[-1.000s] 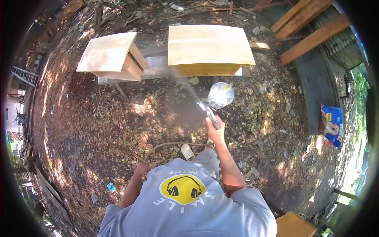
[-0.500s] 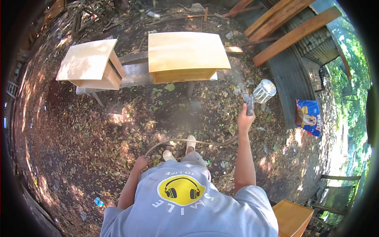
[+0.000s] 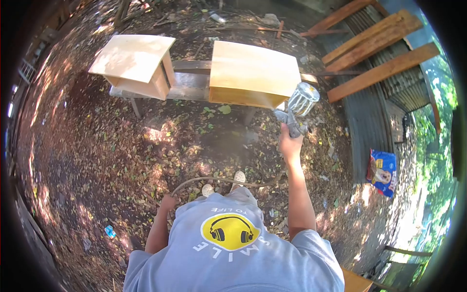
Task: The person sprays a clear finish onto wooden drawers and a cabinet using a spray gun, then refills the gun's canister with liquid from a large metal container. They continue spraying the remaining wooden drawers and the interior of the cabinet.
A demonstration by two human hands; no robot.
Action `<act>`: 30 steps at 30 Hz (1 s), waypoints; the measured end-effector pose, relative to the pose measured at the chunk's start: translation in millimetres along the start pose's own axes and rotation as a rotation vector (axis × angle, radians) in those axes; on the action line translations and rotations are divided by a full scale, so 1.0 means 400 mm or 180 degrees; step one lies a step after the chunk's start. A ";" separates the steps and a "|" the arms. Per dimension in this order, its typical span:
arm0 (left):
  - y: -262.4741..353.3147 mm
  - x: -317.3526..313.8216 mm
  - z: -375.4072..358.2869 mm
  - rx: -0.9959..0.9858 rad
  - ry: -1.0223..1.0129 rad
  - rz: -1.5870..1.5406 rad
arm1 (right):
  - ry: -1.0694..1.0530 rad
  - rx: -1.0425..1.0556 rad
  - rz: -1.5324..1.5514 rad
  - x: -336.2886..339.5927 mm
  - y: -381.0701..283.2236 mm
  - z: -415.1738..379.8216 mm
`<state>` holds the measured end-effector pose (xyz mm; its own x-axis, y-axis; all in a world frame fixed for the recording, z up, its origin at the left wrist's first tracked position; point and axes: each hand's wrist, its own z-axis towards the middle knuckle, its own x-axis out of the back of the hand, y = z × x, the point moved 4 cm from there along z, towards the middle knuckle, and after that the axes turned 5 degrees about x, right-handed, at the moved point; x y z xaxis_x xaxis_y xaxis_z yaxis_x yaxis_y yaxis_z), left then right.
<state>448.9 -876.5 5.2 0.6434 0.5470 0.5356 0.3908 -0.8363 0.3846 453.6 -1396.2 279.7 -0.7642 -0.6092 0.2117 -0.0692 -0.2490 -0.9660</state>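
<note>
Head view: leaf-littered ground outdoors; corrugated metal sheets (image 3: 369, 121), upper right.
Spray gun (image 3: 292, 119): right of centre, its clear cup above the right hand (image 3: 291, 145), fingers closed round the handle.
Left hand (image 3: 169, 201): lower left of centre, curled around a hose (image 3: 209, 179).
Boxes: pale, smooth, angular left box (image 3: 136, 57) and right box (image 3: 254, 70), top.
</note>
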 end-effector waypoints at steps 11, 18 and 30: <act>-0.102 -0.049 0.050 0.0332 -0.0098 -0.0116 | -0.0705 -0.0038 -0.0079 -0.133 -0.063 0.114; 0.138 -0.035 -0.007 -0.0445 0.0049 0.0100 | 0.0075 0.0391 -0.0867 0.089 0.000 0.246; 0.277 -0.042 0.010 -0.0962 -0.0206 -0.0110 | 0.0718 0.0645 -0.1626 0.255 -0.087 0.295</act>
<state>484.1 -978.6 36.0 0.6775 0.5631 0.4731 0.2059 -0.7627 0.6131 453.7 -1538.2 352.4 -0.7853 -0.2048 0.5843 -0.3572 -0.6210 -0.6977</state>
